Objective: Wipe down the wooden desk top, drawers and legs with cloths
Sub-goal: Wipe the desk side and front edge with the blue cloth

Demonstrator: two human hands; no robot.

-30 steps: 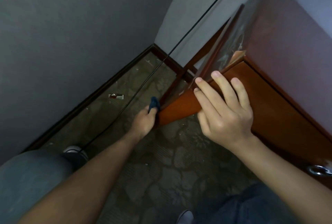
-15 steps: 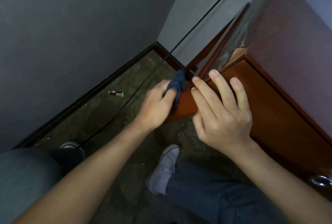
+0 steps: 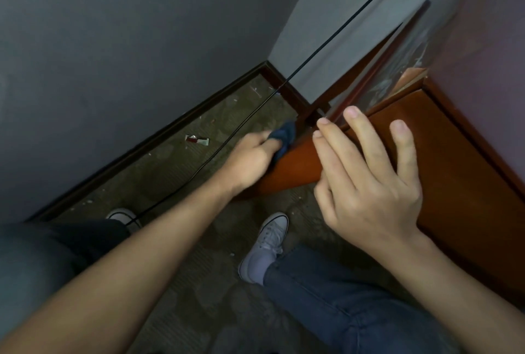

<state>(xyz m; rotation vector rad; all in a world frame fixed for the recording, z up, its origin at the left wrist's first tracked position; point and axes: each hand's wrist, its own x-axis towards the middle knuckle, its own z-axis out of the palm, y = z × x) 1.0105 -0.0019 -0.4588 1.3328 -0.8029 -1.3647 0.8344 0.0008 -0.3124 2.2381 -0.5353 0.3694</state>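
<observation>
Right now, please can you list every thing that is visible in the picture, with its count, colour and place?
reddish-brown wooden desk: one, glossy, at the right, against the wall
small dark blue cloth: one, at the desk's left side panel, near its upper edge
thin black cable: one, running from the top down the wall corner and across the floor
red and white wrapper: one, on the floor near the baseboard
patterned brown-green floor: one, with small light scraps
grey walls: two, meeting at a corner
white sneakers: two, on the floor
blue jeans: one pair, bottom
left hand: grips the cloth
right hand: fingers spread on the desk's corner
</observation>
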